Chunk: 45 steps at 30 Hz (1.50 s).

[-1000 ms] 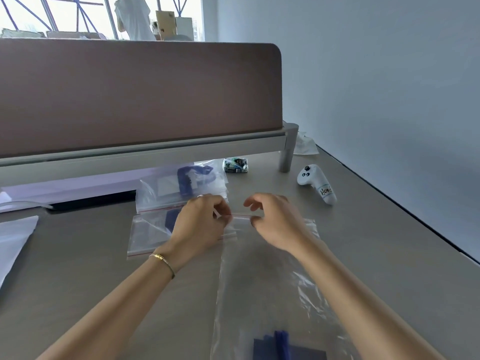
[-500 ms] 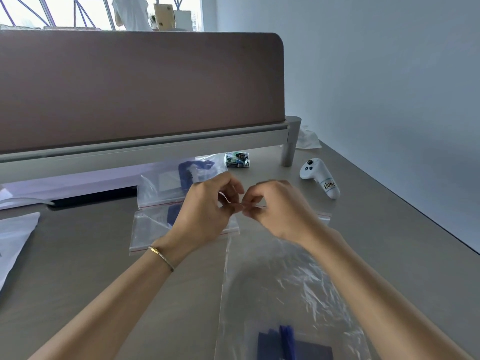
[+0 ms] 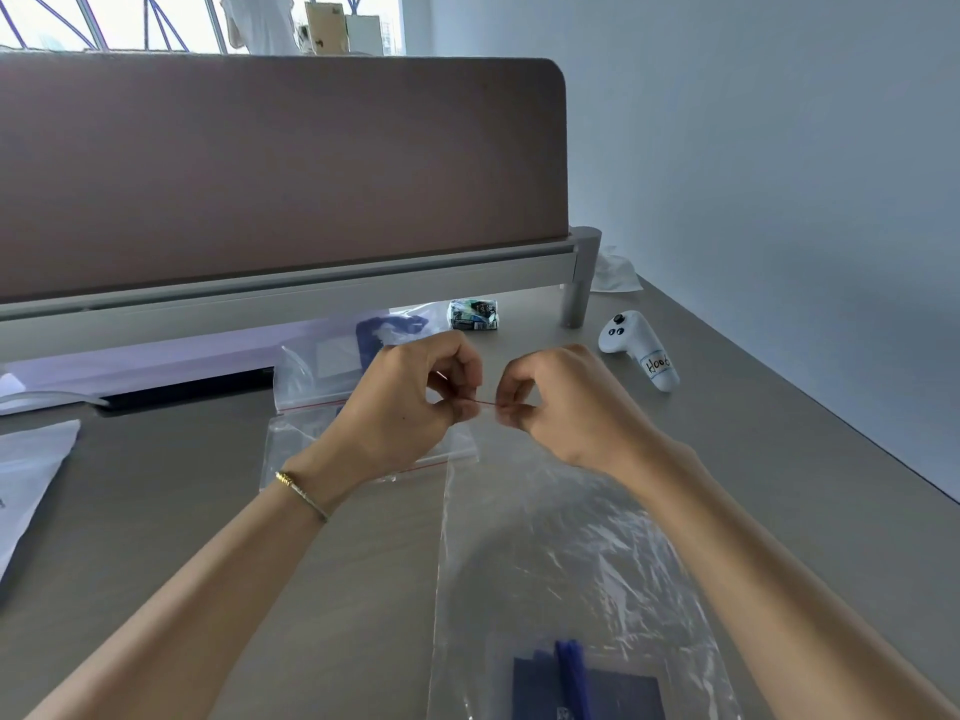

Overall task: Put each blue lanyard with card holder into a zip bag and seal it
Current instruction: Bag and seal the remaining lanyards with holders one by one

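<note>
Nearest: blue lanyard with card holder (image 3: 582, 685), dark blue strap over a navy sleeve, lying at the bottom of the clear zip bag (image 3: 566, 558) on the tabletop (image 3: 182, 511); film crinkled, glossy, mouth pointing away from the person.

Middle: left hand (image 3: 410, 407) and right hand (image 3: 561, 407), close together, each pinching the bag's red zip strip (image 3: 485, 403). Step judged: sealing. Next move calls for pressing along the strip out to both corners.

Beyond: two filled bags (image 3: 322, 397), overlapping. Farther: white controller (image 3: 639, 348), small packet (image 3: 472, 315).
</note>
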### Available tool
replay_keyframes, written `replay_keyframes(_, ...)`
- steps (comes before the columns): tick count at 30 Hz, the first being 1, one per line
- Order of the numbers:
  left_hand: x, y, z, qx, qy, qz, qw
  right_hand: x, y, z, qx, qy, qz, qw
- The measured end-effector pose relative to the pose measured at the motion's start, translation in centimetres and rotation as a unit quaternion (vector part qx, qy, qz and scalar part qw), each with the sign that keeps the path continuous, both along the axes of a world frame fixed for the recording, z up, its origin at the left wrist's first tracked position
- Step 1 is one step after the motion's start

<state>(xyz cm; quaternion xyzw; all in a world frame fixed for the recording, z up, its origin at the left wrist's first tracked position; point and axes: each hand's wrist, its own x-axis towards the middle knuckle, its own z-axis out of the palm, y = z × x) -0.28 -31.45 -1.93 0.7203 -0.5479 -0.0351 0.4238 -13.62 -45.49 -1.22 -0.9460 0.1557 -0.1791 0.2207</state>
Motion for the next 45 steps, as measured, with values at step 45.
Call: replay_keyframes(45,3.1,1.8,1.0,0.006,-0.087,0.048,0.995,-1.3,-2.5,0.7,-0.076,0.019,-0.066,0.995)
